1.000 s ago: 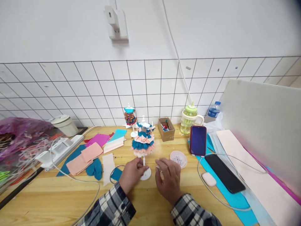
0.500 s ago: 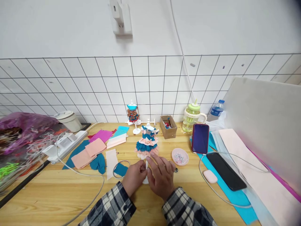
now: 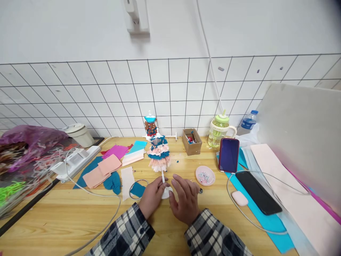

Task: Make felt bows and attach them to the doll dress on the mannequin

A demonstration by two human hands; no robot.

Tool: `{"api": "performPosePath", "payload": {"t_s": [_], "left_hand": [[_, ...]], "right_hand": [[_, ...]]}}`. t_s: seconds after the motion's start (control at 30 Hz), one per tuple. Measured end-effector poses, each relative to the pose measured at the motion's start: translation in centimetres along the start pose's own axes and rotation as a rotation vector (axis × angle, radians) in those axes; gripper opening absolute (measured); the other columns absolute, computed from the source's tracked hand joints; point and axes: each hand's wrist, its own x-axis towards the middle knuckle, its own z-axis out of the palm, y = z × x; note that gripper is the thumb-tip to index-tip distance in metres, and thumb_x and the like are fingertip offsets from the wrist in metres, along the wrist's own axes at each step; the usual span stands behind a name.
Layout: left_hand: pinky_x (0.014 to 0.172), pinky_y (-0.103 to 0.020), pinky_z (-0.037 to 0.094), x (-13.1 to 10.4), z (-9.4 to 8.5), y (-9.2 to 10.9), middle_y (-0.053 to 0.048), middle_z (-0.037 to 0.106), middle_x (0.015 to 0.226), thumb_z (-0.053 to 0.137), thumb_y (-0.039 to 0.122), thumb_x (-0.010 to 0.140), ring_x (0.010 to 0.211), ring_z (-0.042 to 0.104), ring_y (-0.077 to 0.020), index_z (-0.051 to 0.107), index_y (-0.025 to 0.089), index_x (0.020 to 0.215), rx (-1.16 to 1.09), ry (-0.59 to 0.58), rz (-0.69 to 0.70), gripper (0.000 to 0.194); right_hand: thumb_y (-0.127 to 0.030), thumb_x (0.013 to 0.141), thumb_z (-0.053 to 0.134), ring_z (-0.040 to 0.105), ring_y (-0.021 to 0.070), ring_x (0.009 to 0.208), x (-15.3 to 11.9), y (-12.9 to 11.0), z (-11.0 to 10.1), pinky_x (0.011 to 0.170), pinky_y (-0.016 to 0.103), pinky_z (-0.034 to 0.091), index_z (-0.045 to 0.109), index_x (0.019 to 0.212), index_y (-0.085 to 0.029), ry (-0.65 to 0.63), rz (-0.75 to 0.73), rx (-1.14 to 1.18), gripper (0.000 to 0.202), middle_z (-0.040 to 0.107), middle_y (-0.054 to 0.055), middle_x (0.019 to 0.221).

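Observation:
A small white dress-form stand wears a tiered dress (image 3: 159, 156) of teal and peach ruffles and leans a little to the left. Its thin stem and round white base (image 3: 166, 192) show below the skirt. With thumb and fingers closed, my left hand (image 3: 153, 195) holds the stand low on the stem, near the base. My right hand (image 3: 185, 199) is open beside the base, its fingers apart and slightly curled, holding nothing. Behind stands a second mini dress form (image 3: 150, 125) in blue and brown, partly hidden by the first.
Peach paper pieces (image 3: 102, 172), teal scraps and a ring (image 3: 131, 193) lie to the left. Right of my hands are a pink dish of beads (image 3: 205, 176), a small cardboard box (image 3: 192, 142), a propped phone (image 3: 228, 155), a looping cable and a green-lidded jug (image 3: 220, 131).
The dress stand has turned and tipped to the left, baring more of its stem and base. My right hand has drawn away from the stem. My left hand keeps its hold.

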Motion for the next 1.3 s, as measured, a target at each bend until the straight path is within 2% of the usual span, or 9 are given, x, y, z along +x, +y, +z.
{"api": "performPosePath", "payload": {"t_s": [0.2,0.37,0.5,0.57,0.7,1.03,1.17,1.3], "left_hand": [[0.087,-0.033,0.046,0.1,-0.1,-0.7,-0.008,0.068,0.1,0.038,0.036,0.091,0.096,0.062,-0.0221,0.057,0.02,0.109,0.012,0.023,0.029,0.031],[0.089,-0.037,0.045,-0.1,0.3,-1.0,-0.009,0.066,0.098,0.036,0.039,0.092,0.095,0.06,-0.0232,0.055,0.019,0.11,0.031,0.043,0.034,0.033],[0.093,-0.037,0.043,-0.4,0.7,-1.1,-0.01,0.062,0.11,0.034,0.04,0.093,0.103,0.057,-0.0223,0.051,0.02,0.116,-0.003,0.106,0.062,0.035],[0.086,-0.034,0.045,-0.5,0.8,-1.1,-0.009,0.063,0.105,0.034,0.04,0.093,0.096,0.059,-0.0203,0.048,0.019,0.117,-0.018,0.131,0.06,0.035],[0.063,-0.028,0.044,-0.5,0.7,-1.2,-0.002,0.059,0.073,0.035,0.041,0.092,0.065,0.056,-0.0169,0.048,0.018,0.103,0.025,0.149,0.016,0.029],[0.061,-0.028,0.045,-0.4,0.2,-1.6,-0.001,0.063,0.073,0.043,0.041,0.088,0.065,0.06,-0.0173,0.048,0.019,0.105,-0.022,0.183,-0.006,0.028],[0.06,-0.026,0.046,-0.4,-0.1,-1.7,-0.002,0.067,0.072,0.049,0.044,0.085,0.064,0.062,-0.0168,0.058,0.018,0.098,-0.031,0.199,-0.037,0.03],[0.069,-0.027,0.049,-0.4,-0.5,-1.9,-0.004,0.072,0.089,0.054,0.045,0.082,0.077,0.064,-0.0185,0.066,0.018,0.1,-0.059,0.266,-0.036,0.035]], "right_hand": [[-0.023,0.085,0.051,0.051,0.0237,0.109,0.4,0.0,0.2,0.092,0.041,0.033,0.042,0.134,-0.026,-0.083,0.047,-0.009,0.05,0.056,0.005,0.129],[-0.025,0.087,0.048,0.047,0.0239,0.115,0.6,0.0,0.1,0.093,0.04,0.032,0.042,0.136,-0.025,-0.152,0.039,-0.037,0.049,0.052,0.005,0.134],[-0.024,0.087,0.047,0.044,0.0235,0.118,0.8,-0.1,0.0,0.095,0.04,0.03,0.042,0.136,-0.025,-0.192,0.024,-0.009,0.049,0.048,0.005,0.137],[-0.024,0.087,0.046,0.044,0.0235,0.119,0.9,-0.1,0.0,0.094,0.04,0.03,0.044,0.134,-0.025,-0.213,0.025,0.005,0.047,0.047,0.005,0.139],[-0.023,0.087,0.046,0.044,0.023,0.118,1.0,-0.2,0.0,0.094,0.04,0.03,0.046,0.132,-0.025,-0.24,0.035,0.017,0.045,0.046,0.004,0.139],[-0.019,0.082,0.048,0.041,0.0239,0.117,0.9,-0.3,0.1,0.096,0.041,0.029,0.052,0.126,-0.028,-0.356,0.051,0.058,0.044,0.044,0.002,0.14],[-0.018,0.082,0.048,0.041,0.0237,0.116,0.9,-0.2,0.2,0.096,0.041,0.029,0.053,0.125,-0.028,-0.374,0.052,0.079,0.044,0.044,0.002,0.139],[-0.017,0.082,0.049,0.04,0.024,0.116,0.7,-0.1,0.4,0.095,0.042,0.029,0.053,0.124,-0.027,-0.386,0.05,0.096,0.044,0.044,0.003,0.139]]}}
